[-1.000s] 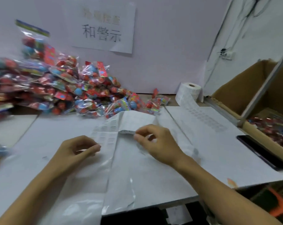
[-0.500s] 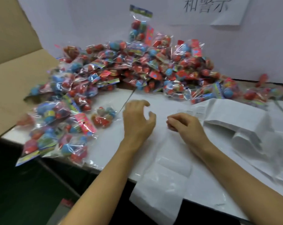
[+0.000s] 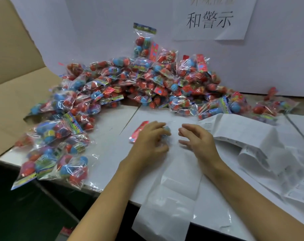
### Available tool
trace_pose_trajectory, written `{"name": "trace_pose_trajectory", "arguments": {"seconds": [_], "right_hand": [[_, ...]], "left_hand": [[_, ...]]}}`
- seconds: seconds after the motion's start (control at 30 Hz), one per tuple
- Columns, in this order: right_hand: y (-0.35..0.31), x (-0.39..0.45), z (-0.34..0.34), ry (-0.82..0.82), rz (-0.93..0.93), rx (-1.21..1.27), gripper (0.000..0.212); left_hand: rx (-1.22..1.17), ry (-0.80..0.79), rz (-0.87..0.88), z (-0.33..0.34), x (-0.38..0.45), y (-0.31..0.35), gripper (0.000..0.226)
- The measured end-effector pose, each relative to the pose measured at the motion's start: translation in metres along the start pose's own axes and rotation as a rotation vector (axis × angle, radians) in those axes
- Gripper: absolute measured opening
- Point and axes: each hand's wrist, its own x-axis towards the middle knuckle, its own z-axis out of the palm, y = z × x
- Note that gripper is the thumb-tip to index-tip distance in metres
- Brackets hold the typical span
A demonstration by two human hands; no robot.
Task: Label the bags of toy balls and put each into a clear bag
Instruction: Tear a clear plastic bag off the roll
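In the head view, the left hand (image 3: 150, 143) sits at centre frame, fingers curled over a bag of balls (image 3: 139, 132) on the table (image 3: 113, 136); the bag's red header card sticks out to the upper left of the knuckles and a blue ball shows at the fingertips. The right hand (image 3: 198, 141) lies just beside it, fingers loosely bent; whether it pinches a label I cannot tell. Both hands rest above a stack of clear bags (image 3: 170, 202) that runs down to the bottom edge and hangs over the table's front. A folded label sheet (image 3: 243, 129) lies at right. The pile (image 3: 147, 84) of unpacked bags fills the upper middle and spills toward the lower left, where a few bags (image 3: 48, 171) overhang the table edge beside a cardboard flap (image 3: 17, 93). Risks, as I judge them: the overhanging bags could slide off if nudged; the slick clear bags could slip forward under the forearms; a label could land creased on crinkled film.
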Motion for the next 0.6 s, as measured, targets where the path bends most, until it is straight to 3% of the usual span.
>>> {"name": "trace_pose_trajectory", "arguments": {"seconds": [0.13, 0.23, 0.33, 0.4, 0.47, 0.53, 0.6], "right_hand": [[-0.006, 0.003, -0.006, -0.056, 0.123, 0.113, 0.027], [-0.009, 0.002, -0.009, -0.14, 0.157, 0.134, 0.03], [-0.008, 0.002, -0.008, -0.091, 0.156, 0.17, 0.022], [-0.011, 0.002, -0.008, -0.009, 0.187, 0.226, 0.022], [-0.016, 0.001, -0.01, 0.027, 0.206, 0.304, 0.019], [-0.02, -0.001, -0.011, 0.001, 0.207, 0.358, 0.019], [-0.024, -0.005, -0.009, -0.058, 0.198, 0.398, 0.031]], "left_hand": [[-0.207, -0.021, 0.188, 0.008, -0.002, 0.017, 0.043], [-0.281, -0.08, 0.265, 0.014, -0.004, 0.021, 0.071], [-0.246, -0.049, 0.277, 0.014, -0.004, 0.019, 0.093], [-0.209, 0.033, 0.222, 0.012, -0.004, 0.016, 0.111], [-0.191, 0.165, 0.128, 0.011, -0.003, 0.016, 0.109], [-0.227, 0.305, -0.072, 0.012, 0.0, 0.017, 0.085], [-0.421, 0.301, -0.343, 0.007, 0.006, 0.02, 0.061]]}}
